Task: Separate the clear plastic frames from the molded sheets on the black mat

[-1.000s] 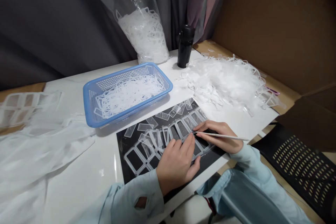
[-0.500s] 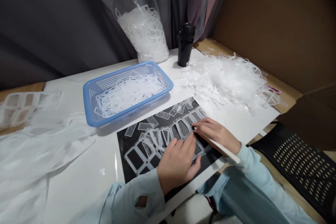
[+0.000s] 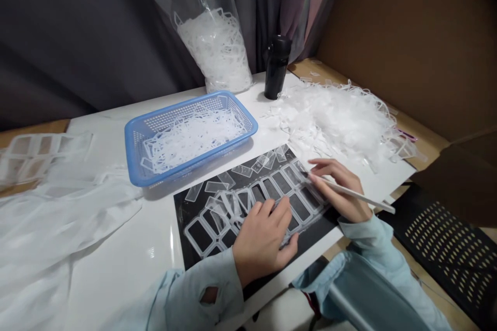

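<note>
Right hand (image 3: 339, 189) above white table (image 3: 116, 248), dark curtain (image 3: 77, 36) behind.

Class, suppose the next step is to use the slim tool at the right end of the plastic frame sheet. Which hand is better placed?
Probably the right hand: it holds the slim tool, its tip by that end of the plastic frame sheet. The left hand rests nearer the middle.
</note>
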Tool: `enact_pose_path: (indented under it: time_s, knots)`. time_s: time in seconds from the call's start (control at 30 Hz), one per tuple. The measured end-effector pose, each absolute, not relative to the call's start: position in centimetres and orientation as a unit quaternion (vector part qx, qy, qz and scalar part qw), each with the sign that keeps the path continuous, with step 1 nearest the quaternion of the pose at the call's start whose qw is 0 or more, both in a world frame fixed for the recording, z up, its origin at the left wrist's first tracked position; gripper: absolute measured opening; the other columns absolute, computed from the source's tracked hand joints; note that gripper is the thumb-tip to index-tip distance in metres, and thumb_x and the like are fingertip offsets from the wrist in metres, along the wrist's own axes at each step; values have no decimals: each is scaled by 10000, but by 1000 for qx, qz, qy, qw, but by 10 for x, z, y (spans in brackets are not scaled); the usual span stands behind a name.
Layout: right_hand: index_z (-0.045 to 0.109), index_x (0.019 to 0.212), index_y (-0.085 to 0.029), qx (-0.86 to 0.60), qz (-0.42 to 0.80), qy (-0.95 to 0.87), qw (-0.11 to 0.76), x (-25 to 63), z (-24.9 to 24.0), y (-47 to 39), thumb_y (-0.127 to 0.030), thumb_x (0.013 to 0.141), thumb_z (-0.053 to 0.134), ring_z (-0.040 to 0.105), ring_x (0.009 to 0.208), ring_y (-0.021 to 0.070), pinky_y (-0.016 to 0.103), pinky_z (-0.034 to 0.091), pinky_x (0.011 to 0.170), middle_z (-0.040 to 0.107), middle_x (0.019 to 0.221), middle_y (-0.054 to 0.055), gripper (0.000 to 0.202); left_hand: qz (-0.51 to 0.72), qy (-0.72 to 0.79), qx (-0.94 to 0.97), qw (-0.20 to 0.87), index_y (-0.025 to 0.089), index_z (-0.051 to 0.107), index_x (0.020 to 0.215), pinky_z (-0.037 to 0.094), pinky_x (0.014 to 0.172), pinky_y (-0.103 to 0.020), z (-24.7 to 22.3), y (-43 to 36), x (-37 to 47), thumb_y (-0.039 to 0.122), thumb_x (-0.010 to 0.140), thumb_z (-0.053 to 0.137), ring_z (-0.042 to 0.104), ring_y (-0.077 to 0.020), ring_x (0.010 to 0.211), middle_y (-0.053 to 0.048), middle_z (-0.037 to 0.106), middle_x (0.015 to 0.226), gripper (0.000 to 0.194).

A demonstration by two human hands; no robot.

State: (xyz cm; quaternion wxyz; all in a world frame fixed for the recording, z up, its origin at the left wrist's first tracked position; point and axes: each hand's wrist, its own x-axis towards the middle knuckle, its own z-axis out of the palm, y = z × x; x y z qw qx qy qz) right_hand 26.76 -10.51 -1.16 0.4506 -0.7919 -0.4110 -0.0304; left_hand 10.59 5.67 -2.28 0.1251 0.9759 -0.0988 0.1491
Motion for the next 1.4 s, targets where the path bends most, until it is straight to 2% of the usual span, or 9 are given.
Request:
enact_pose_path:
  time_s: [0.1, 0.2, 0.33, 0.63, 0.87, 1.0, 1.17, 1.27, 1.4]
  knots:
    - [638, 870, -201, -762, 80, -467, 442, 267, -13, -105, -265, 937, 605, 681, 1014, 217, 347, 544, 876, 701, 1125, 106, 98, 135, -123, 970, 158, 118, 617, 1129, 429, 1049, -443, -22, 60, 108, 348, 891, 528, 469, -277, 1295, -102, 487, 1466, 342]
    - [628, 847, -198, -766, 128, -445, 447, 269, -14, -105, -297, 943, 595, 703, 988, 220, 335, 560, 849, 731, 1084, 100, 142, 96, -150, 964, 196, 116, 588, 1126, 339, 1173, -439, -23, 64, 111, 340, 890, 533, 333, -257, 1431, -131, 443, 1495, 330]
    - [625, 846, -194, -768, 159, -436, 442, 272, -13, -107, -333, 944, 589, 709, 988, 231, 340, 567, 844, 739, 1074, 107, 174, 69, -157, 962, 214, 120, 562, 1153, 309, 1198, -468, -24, 67, 114, 348, 880, 551, 279, -274, 1462, -141, 395, 1526, 355]
    - [617, 861, -191, -751, 166, -475, 428, 277, -10, -111, -295, 948, 582, 705, 980, 215, 333, 571, 847, 732, 1064, 105, 140, 62, -140, 967, 204, 140, 559, 1118, 274, 1192, -444, -22, 66, 117, 375, 853, 575, 368, -266, 1401, -109, 406, 1525, 354]
    - [615, 937, -201, -741, 93, -557, 364, 274, -5, -106, -208, 974, 520, 673, 1024, 218, 346, 578, 842, 707, 1081, 115, 102, 73, -138, 969, 192, 147, 556, 1097, 319, 1119, -448, -19, 64, 121, 383, 828, 587, 450, -268, 1309, -123, 467, 1475, 359]
    - [612, 1040, -201, -745, 67, -587, 310, 268, -3, -104, -159, 985, 476, 647, 1066, 233, 359, 586, 844, 694, 1083, 127, 152, 79, -138, 970, 182, 144, 552, 1091, 318, 1086, -450, -18, 64, 123, 396, 825, 587, 476, -278, 1262, -122, 531, 1405, 368]
    - [598, 1056, -183, -739, 8, -612, 284, 268, -8, -104, -127, 984, 464, 638, 1062, 243, 371, 593, 821, 696, 1085, 140, 163, 81, -145, 971, 171, 147, 545, 1093, 300, 1065, -441, -18, 65, 124, 413, 836, 564, 469, -279, 1249, -116, 513, 1425, 371]
    - [609, 1030, -193, -774, -88, -544, 311, 278, -11, -106, -152, 970, 512, 664, 1024, 238, 380, 584, 838, 707, 1075, 129, 121, 80, -145, 971, 174, 156, 542, 1075, 294, 1050, -441, -19, 66, 124, 411, 834, 560, 472, -272, 1237, -99, 513, 1430, 352]
    - [628, 988, -202, -810, -297, -304, 404, 295, -12, -113, -211, 928, 617, 695, 1012, 245, 417, 556, 894, 724, 1083, 106, 62, 88, -143, 970, 175, 158, 539, 1065, 294, 1030, -444, -20, 66, 124, 409, 829, 563, 476, -270, 1229, -99, 516, 1429, 346]
